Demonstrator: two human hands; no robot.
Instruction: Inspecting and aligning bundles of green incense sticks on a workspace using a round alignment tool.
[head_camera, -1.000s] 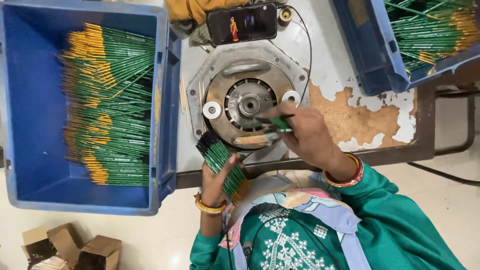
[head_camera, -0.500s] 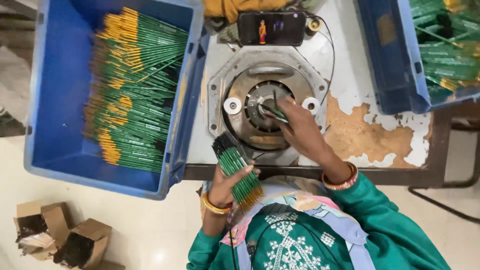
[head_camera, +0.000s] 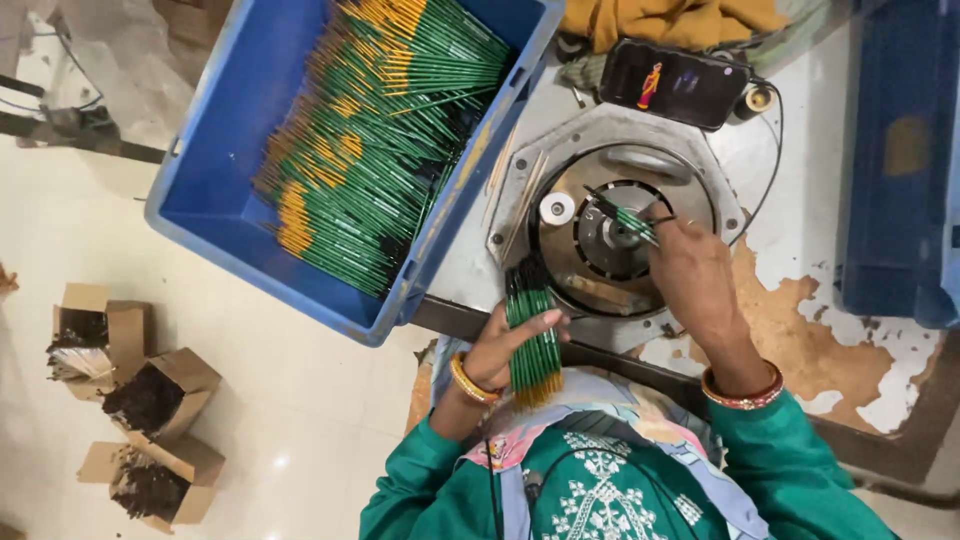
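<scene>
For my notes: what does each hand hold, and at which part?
Left hand grips a bundle of green pencils around its middle. Right hand holds one pencil near its rear end, tip at the round machine.

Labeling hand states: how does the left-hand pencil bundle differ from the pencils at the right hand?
The left hand grips a thick bundle of green pencils at the table edge, clear of the round metal machine. The right hand pinches only a few pencils, tilted over the machine's centre. Both are green.
</scene>
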